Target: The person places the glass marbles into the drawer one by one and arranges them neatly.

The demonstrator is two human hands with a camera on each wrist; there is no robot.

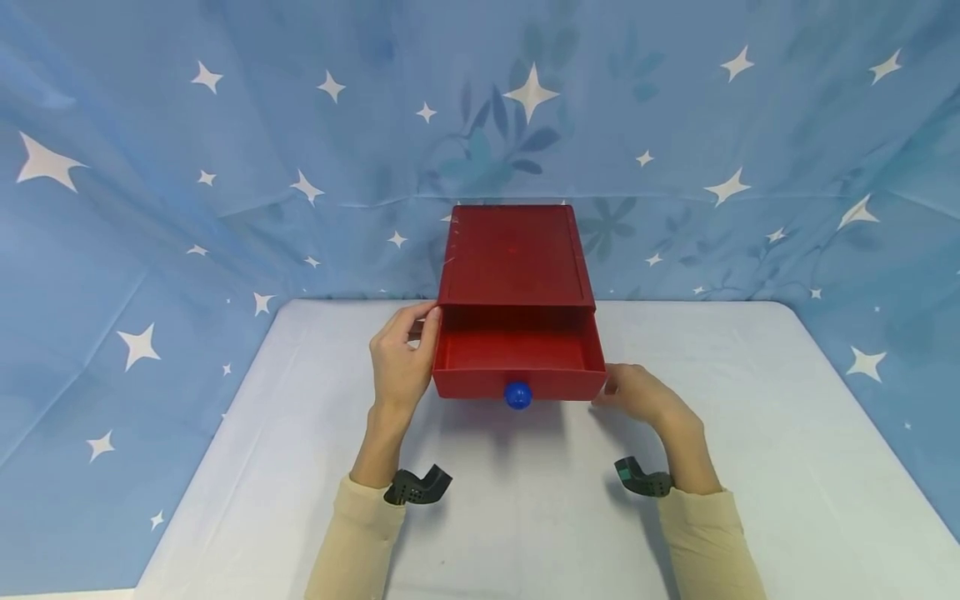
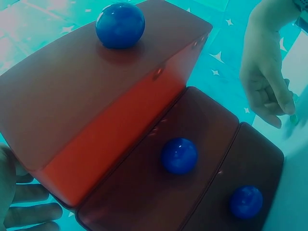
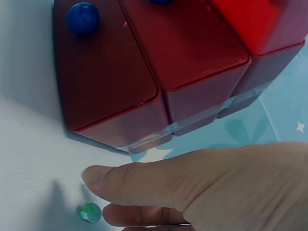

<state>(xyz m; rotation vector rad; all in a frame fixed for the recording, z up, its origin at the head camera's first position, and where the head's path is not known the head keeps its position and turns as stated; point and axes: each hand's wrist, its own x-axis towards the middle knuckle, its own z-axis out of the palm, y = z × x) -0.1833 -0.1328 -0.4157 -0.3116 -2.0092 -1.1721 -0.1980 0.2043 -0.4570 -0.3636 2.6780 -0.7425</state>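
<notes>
Right hand [image 3: 207, 185] beside round, glassy marble [image 3: 90, 212]; smooth red drawers [image 3: 103, 67].

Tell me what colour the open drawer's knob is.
The knob is blue, clearest in the left wrist view.

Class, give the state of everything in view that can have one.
Red boxy plastic top drawer: pulled open.
Middle red drawer: shut.
Bottom red drawer: shut.
Left grip: against the red drawer unit.
Right grip: beside that unit, apparently holding nothing.
Green round glassy marble: near the right grip, contact unclear.
</notes>
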